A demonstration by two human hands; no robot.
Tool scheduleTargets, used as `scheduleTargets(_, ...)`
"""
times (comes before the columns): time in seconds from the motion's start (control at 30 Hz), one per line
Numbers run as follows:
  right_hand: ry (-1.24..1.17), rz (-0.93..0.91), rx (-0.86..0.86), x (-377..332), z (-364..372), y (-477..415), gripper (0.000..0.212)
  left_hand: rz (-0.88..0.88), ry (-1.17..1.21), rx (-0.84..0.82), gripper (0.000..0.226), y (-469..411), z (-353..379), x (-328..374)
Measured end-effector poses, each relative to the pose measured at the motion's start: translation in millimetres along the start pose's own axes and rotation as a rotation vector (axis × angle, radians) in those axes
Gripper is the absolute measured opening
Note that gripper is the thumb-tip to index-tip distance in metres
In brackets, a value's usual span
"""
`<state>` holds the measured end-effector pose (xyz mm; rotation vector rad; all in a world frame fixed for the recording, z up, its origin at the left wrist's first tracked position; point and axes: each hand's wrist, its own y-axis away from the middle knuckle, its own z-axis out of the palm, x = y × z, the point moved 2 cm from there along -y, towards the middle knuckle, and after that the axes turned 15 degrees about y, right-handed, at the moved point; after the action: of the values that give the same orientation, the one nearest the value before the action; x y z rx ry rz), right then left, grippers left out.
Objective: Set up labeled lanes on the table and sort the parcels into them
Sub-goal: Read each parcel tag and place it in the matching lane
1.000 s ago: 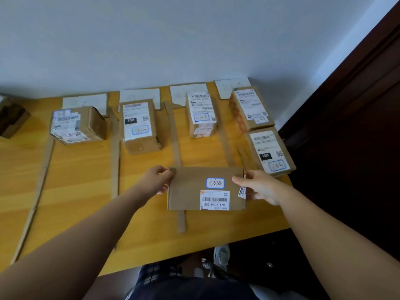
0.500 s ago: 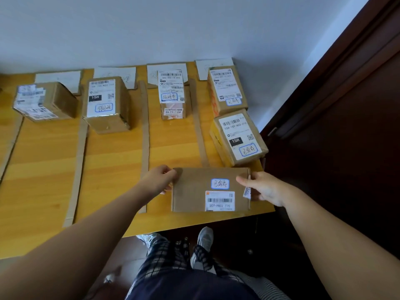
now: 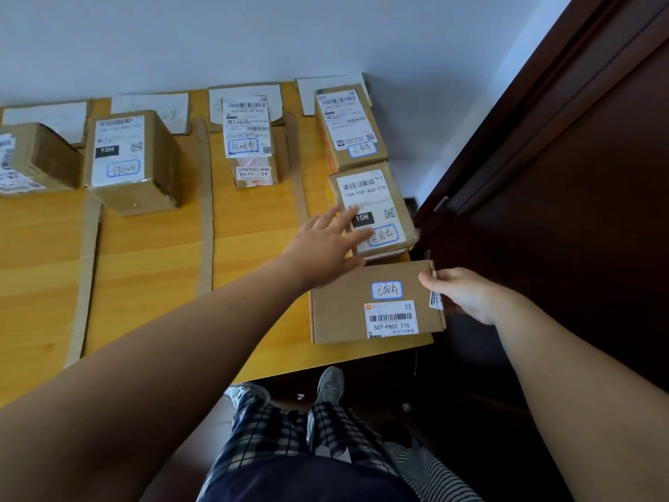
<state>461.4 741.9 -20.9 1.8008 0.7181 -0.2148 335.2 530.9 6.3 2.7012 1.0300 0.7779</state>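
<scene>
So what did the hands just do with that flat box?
They slid the flat parcel right, into the rightmost lane. The left hand let go and now reaches onto the 15H parcel ahead. The right hand still grips the parcel's right edge. Other parcels stayed put.

Single head-worn wide-angle view, looking forward and steeply down over the bench (image 3: pixel 152 269) from close range. Wall fills upper frame, dark door (image 3: pixel 564 182) runs down the right, wearer's legs and shoes at bottom centre. No second view to overlap.
</scene>
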Motion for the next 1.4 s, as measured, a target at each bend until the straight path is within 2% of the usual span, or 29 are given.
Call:
scheduleTargets(0.1, -0.003, 0.034, 0.048, 3.1, -0.9, -3.6, 0.023, 0.007, 0.037, 0.029, 0.059, 4.6, 1.5, -7.9)
scheduleTargets(0.27, 0.004, 0.035, 0.159, 3.5, 5.7, -7.8, 0.031, 0.005, 0.148, 0.084, 0.057, 13.2, 5.4, -8.9)
scheduleTargets(0.4, -0.057, -0.030, 0.307, 2.1, 18.1, -10.5, 0.033, -0.172, 0.378, 0.208, 0.048, 28.0, 18.0, -30.5)
scheduleTargets(0.47, -0.112, -0.059, 0.361, 3.3, 24.0, -11.6, 0.033, -0.236, 0.261, 0.105, 0.048, 34.4, 31.2, -46.8)
scheduleTargets(0.53, -0.144, -0.078, 0.389, 5.5, 27.3, -11.8, 0.033, -0.241, 0.099, -0.075, 0.061, 38.5, 42.1, -57.3)
scheduleTargets(0.6, -0.149, -0.087, 0.388, 8.4, 29.0, -10.8, 0.032, -0.241, 0.038, -0.169, 0.073, 40.3, 45.5, -60.4)
scheduleTargets(0.73, -0.149, -0.087, 0.423, 13.7, 24.6, -11.6, 0.030, -0.217, 0.010, -0.175, 0.074, 38.6, 49.5, -62.4)
scheduleTargets(1.03, -0.108, -0.032, 0.497, 14.9, 22.0, -15.4, 0.034, -0.161, -0.074, -0.181, 0.054, 45.6, 46.4, -60.2)
scheduleTargets(1.17, -0.093, -0.021, 0.517, 12.1, 32.2, -16.6, 0.040, -0.162, -0.022, -0.139, 0.058, 41.8, 43.4, -57.6)
scheduleTargets(1.4, 0.031, 0.043, 0.559, 8.5, 36.0, -21.6, 0.046, -0.162, -0.111, -0.235, 0.063, 32.8, 45.5, -62.8)
